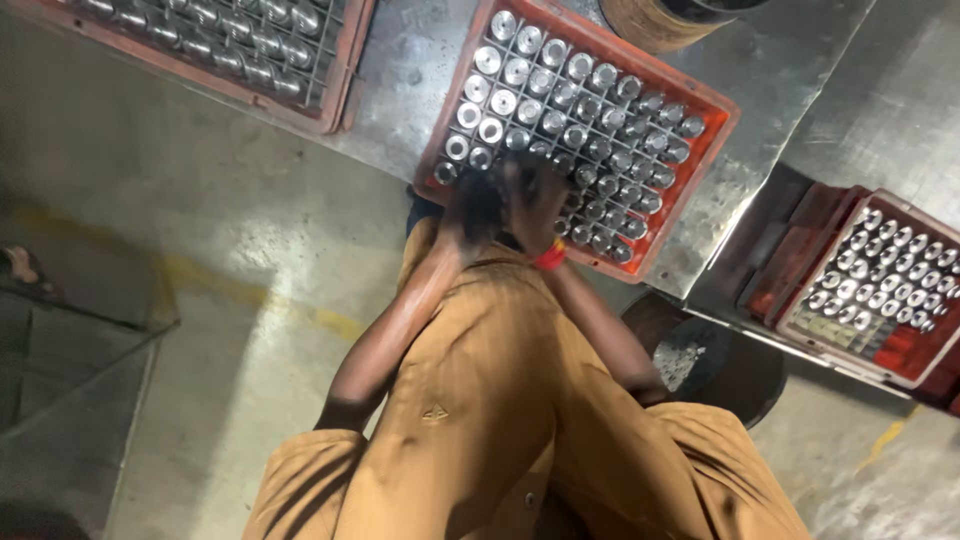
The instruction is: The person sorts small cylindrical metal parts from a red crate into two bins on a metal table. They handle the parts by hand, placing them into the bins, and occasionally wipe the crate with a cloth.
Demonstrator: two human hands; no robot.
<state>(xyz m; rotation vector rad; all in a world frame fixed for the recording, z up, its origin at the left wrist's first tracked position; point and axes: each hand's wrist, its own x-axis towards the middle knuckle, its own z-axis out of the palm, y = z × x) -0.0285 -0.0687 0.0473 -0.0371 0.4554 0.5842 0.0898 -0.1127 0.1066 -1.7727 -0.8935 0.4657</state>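
Observation:
A red plastic crate (715,130) sits on a metal table, filled with several upright shiny metal cylinders (560,95) in a grid. Both my hands reach to its near edge. My left hand (475,205) and my right hand (535,195) are close together over the nearest rows of cylinders, blurred by motion. Whether either hand grips a cylinder cannot be made out. A red band (551,257) circles my right wrist. My brown clothing fills the lower middle of the view.
A second red crate (340,80) of metal parts lies at the top left on the metal table (400,70). A third crate (880,290) with cylinders stands lower at the right. A dark round stool (740,375) is under my right arm. Concrete floor with a yellow line (250,295) lies left.

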